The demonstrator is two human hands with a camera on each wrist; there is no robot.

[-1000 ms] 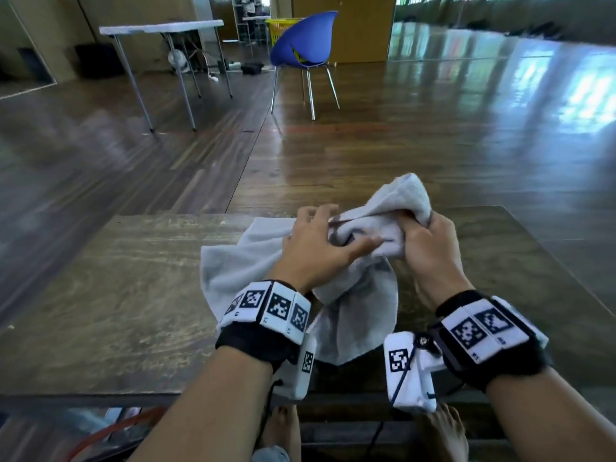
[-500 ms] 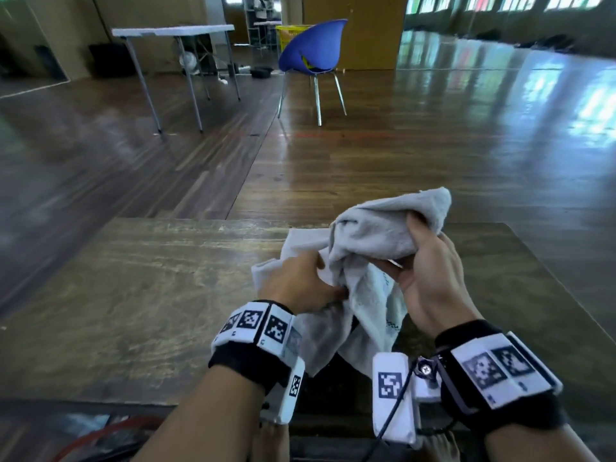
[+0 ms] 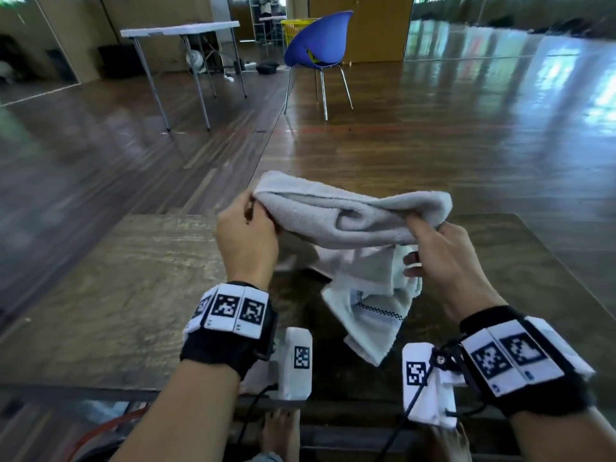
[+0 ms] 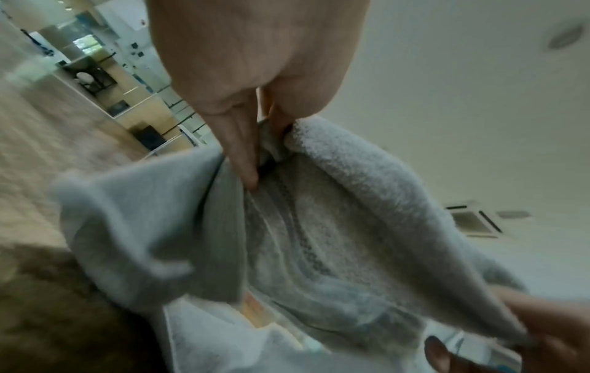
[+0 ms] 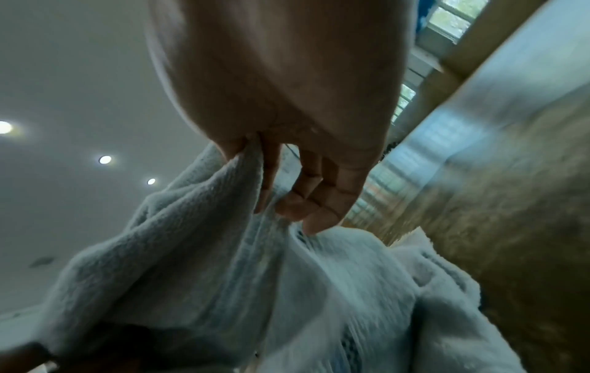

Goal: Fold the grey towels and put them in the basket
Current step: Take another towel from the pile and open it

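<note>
Grey terry towel [image 3: 346, 221], soft and rumpled, stretches between both hands above the table. Left hand [image 3: 246, 241] pinches one end, right hand [image 3: 443, 255] grips the other; a checker-trimmed edge hangs below.

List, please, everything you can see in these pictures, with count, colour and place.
grey towel: one, pale grey, held up between both hands above the table, lower part hanging down.
wooden table: one, worn brown, right in front of the person.
blue chair: one, blue with metal legs, on the floor beyond the table.
yellow basket: one, yellow, behind the chair, mostly hidden.
white folding table: one, white top, far left.
ceiling lights: three, white, in the right wrist view.
left hand: grip pinches the towel's left end.
right hand: grip pinches the towel's right end.
bare feet: two, under the table edge.
</note>
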